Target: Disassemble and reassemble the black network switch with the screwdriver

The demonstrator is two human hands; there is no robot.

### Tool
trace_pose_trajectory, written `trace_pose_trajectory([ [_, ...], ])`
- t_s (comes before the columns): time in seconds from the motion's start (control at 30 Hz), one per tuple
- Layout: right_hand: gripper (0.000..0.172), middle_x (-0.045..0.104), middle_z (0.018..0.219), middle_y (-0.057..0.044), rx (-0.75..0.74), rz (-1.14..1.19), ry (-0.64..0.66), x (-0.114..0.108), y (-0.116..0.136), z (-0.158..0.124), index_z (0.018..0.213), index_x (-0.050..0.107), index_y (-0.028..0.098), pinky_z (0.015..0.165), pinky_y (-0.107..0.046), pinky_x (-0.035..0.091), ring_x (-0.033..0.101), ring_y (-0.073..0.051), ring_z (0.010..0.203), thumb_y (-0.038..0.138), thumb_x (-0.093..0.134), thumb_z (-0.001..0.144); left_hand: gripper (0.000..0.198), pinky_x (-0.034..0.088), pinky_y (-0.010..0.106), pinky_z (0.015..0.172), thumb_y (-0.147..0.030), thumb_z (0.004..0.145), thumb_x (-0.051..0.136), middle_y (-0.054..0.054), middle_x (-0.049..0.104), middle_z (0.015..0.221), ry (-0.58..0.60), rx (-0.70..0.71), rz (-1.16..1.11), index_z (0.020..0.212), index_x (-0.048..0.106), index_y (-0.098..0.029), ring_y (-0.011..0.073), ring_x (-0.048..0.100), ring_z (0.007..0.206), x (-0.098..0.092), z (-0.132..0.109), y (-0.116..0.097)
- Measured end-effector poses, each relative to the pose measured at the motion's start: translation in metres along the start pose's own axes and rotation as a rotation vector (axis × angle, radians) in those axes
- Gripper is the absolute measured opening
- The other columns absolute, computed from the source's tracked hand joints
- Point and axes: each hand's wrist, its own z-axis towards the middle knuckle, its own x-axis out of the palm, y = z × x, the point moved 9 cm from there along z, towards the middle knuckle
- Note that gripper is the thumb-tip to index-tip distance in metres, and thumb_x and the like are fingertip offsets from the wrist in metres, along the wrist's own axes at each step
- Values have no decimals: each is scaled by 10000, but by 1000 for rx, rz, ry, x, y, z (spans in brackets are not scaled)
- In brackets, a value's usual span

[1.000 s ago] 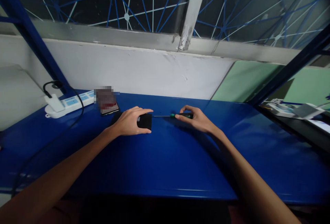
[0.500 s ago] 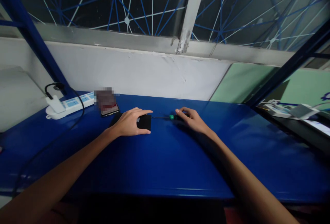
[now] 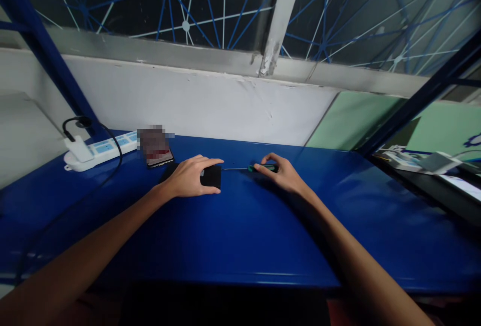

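Observation:
On the blue table, a flat black rectangular box lies beneath my left hand. Thumb and fingers grip it along its near and far edges, and the palm hides much of it. My right hand holds a screwdriver with a green and dark handle, pinched between thumb and fingers. Its thin metal shaft points left, level with the table, and the tip meets the box's right end. Whether the tip sits in a screw is too small to tell.
A white power strip with a plugged-in adapter and black cable lies at the back left. Beside it rests a phone, partly blurred. Blue frame posts rise on both sides. Papers and a white device lie at the far right.
My right fingers have shifted on the screwdriver handle; the index finger is more raised and more of the handle shows. My left hand still holds the black box in place.

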Motion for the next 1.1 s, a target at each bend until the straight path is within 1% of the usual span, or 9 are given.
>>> trace_pose_trajectory([
  [0.07, 432, 552, 661, 15, 3, 101, 34, 2, -2, 1, 879, 543, 202, 524, -266, 318, 432, -129, 568, 594, 673, 753, 762, 508, 403, 802, -577, 692, 728, 98, 658, 1134, 0, -2, -4, 1362, 527, -276, 290, 600, 1012, 0, 0, 0],
  [0.13, 419, 535, 642, 12, 11, 87, 22, 1, -1, 1, 814, 541, 202, 525, -271, 311, 430, -132, 566, 603, 652, 769, 757, 507, 409, 813, -574, 695, 727, 99, 656, 1152, 2, -4, -6, 1363, 525, -278, 292, 598, 1023, 0, 0, 0],
  [0.3, 550, 519, 568, -18, 67, -263, -119, -8, 6, -4, 659, 602, 202, 533, -303, 267, 444, -163, 562, 680, 436, 873, 757, 495, 419, 864, -570, 698, 730, 99, 645, 1201, 4, -6, -4, 1364, 525, -275, 301, 581, 1080, 0, 0, 0],
  [0.47, 438, 580, 689, -5, 35, -86, -104, -8, 8, -3, 875, 575, 212, 549, -282, 323, 479, -153, 593, 641, 599, 795, 759, 502, 413, 828, -577, 694, 731, 99, 648, 1163, 7, -13, 8, 1363, 528, -281, 294, 596, 1029, 2, 1, 2],
  [0.53, 425, 565, 690, 3, 16, -37, -94, -8, 7, -1, 895, 551, 211, 546, -276, 328, 465, -145, 585, 614, 629, 783, 757, 501, 414, 820, -577, 697, 726, 102, 646, 1163, 12, -12, 7, 1364, 525, -280, 294, 595, 1030, 2, 1, 2],
  [0.73, 492, 496, 571, -1, 29, -226, -209, -13, 14, -6, 688, 563, 206, 539, -293, 265, 429, -149, 554, 662, 491, 859, 755, 493, 423, 857, -597, 702, 710, 101, 648, 1189, 11, 0, 12, 1363, 524, -283, 298, 582, 1077, 1, 0, 1],
  [0.83, 495, 478, 551, 7, 6, -201, -151, -8, 18, -7, 711, 584, 204, 533, -294, 263, 414, -141, 532, 639, 437, 897, 743, 493, 421, 867, -585, 702, 716, 96, 655, 1174, 6, -2, 18, 1352, 534, -274, 293, 584, 1079, 0, 0, 1],
  [0.97, 383, 512, 598, 33, -41, -27, 3, 3, 13, -4, 946, 558, 213, 515, -274, 284, 416, -131, 534, 566, 617, 808, 726, 502, 411, 837, -578, 710, 714, 94, 664, 1145, -11, -4, 27, 1344, 541, -272, 286, 594, 1044, -2, 0, 3],
  [1.1, 351, 553, 671, 17, -77, 61, 40, 4, 10, -1, 911, 532, 210, 524, -269, 319, 440, -129, 569, 507, 662, 779, 732, 505, 414, 823, -574, 707, 720, 97, 659, 1146, -9, -11, 28, 1348, 540, -268, 291, 593, 1040, -2, 0, 4],
])
